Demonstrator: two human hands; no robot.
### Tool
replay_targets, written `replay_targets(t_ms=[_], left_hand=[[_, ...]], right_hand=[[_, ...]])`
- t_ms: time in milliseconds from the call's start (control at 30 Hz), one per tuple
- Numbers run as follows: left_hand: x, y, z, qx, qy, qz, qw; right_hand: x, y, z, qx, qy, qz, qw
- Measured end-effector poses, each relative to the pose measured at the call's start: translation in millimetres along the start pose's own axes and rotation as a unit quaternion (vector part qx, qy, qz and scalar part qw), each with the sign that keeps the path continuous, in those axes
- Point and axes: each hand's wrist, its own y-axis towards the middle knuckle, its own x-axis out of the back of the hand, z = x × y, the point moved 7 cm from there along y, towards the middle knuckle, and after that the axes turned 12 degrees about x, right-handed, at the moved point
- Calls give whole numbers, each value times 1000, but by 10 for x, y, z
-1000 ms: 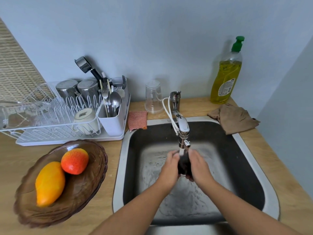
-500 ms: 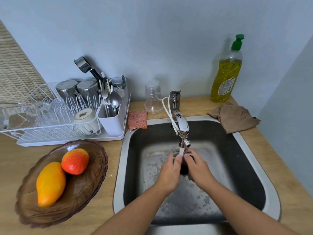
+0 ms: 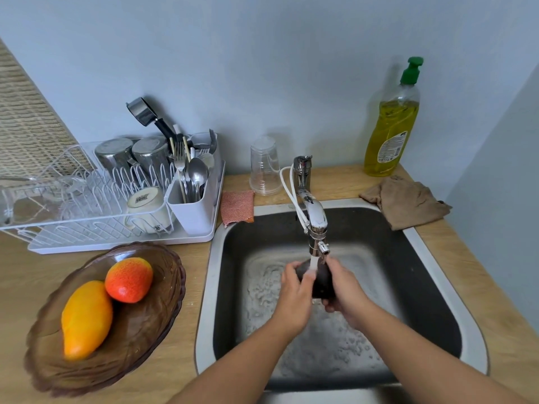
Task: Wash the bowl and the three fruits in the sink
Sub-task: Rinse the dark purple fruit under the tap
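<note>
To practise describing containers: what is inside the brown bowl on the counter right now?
The brown bowl holds two fruits: a yellow-orange mango and a red-orange fruit, touching each other. The bowl's floor beneath them is covered.

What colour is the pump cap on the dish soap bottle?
Green; the pump cap tops the dish soap bottle, clearest in the head view.
</note>
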Motion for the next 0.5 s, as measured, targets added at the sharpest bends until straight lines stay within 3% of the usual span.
replay_targets(t_ms=[67, 133, 167, 233, 300, 433, 500], left_hand=[[-46, 40, 83, 113, -124, 43, 985], [-16, 54, 52, 116, -90, 52, 988], [16, 35, 6, 81, -50, 45, 994], [46, -7, -65, -3, 4, 34, 999], [24, 1, -26, -17, 9, 39, 999], [75, 65, 52, 99, -54, 33, 993], [124, 87, 19, 100, -36, 18, 994]], right_hand=[[32, -43, 162, 139, -93, -20, 986], [4, -78, 203, 204, -115, -7, 972], [-5, -57, 167, 183, -99, 4, 978], [17, 40, -4, 62, -29, 9, 998], [14, 49, -63, -7, 4, 23, 1000], [-51, -76, 176, 187, -92, 38, 977], [-95, -114, 208, 227, -124, 58, 964]])
